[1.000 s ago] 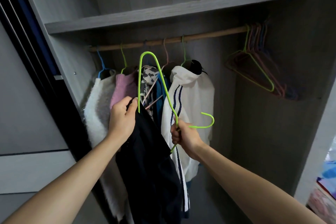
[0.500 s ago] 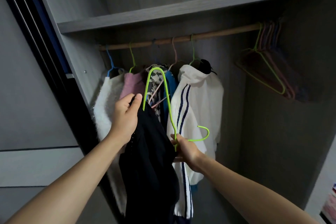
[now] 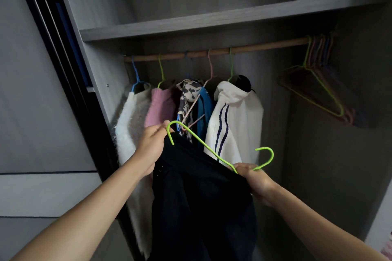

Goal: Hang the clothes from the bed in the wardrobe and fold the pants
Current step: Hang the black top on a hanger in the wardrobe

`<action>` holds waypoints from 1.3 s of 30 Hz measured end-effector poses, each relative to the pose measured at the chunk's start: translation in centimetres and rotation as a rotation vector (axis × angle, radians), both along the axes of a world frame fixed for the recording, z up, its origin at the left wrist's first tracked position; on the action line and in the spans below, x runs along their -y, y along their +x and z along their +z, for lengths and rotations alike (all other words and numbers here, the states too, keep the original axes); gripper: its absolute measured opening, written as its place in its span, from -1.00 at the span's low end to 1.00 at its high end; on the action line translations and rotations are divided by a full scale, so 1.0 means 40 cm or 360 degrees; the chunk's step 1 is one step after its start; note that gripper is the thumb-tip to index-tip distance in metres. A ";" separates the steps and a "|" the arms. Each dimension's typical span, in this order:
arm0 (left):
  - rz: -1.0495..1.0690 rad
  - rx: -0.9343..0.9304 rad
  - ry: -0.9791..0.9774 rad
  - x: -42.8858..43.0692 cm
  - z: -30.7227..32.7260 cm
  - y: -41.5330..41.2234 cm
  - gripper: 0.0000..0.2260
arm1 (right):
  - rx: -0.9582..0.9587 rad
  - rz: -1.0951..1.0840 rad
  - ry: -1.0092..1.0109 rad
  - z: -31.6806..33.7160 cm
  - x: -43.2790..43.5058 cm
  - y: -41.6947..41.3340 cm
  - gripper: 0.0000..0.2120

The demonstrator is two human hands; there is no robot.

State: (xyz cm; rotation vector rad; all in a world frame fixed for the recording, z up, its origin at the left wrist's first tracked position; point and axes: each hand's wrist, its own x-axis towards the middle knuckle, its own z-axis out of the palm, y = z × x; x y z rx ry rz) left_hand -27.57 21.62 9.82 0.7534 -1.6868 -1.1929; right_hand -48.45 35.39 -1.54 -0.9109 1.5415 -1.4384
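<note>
Our left hand (image 3: 151, 150) grips the black garment (image 3: 199, 197) and one hanger (image 3: 203, 144) end — our right hand (image 3: 255, 182) clasps the hanger's neck, hook just above.

Head view, close; faces up into the wardrobe (image 3: 212, 17).
</note>
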 end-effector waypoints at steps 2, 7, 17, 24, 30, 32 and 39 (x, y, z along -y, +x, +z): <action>0.0017 0.0093 0.0063 -0.007 0.007 -0.002 -0.58 | -0.0068 -0.0068 -0.0043 0.011 -0.006 -0.015 -0.77; -0.0091 0.0208 -0.0111 -0.011 0.027 -0.027 -0.57 | -0.0322 -0.0262 -0.0112 0.064 -0.024 -0.049 -0.77; -0.0692 0.0343 0.0351 -0.008 0.043 0.006 -0.78 | -0.0346 -0.0249 -0.0201 0.110 -0.071 -0.135 -0.70; -0.0453 0.1028 -0.0336 -0.025 -0.022 -0.023 -0.91 | -0.0888 -0.0325 -0.0161 0.112 -0.051 -0.190 -0.83; 0.0268 0.1379 -0.2104 -0.053 -0.114 -0.042 -0.81 | -0.0943 -0.0396 -0.0214 0.135 -0.047 -0.164 -0.68; 0.0296 0.1232 -0.2298 -0.070 -0.118 -0.050 -0.75 | -0.0853 -0.0312 -0.0228 0.137 -0.052 -0.141 -0.63; 0.0255 0.0798 -0.2232 -0.039 -0.169 -0.062 -0.70 | -0.0524 -0.0410 -0.0322 0.134 -0.080 -0.125 -0.54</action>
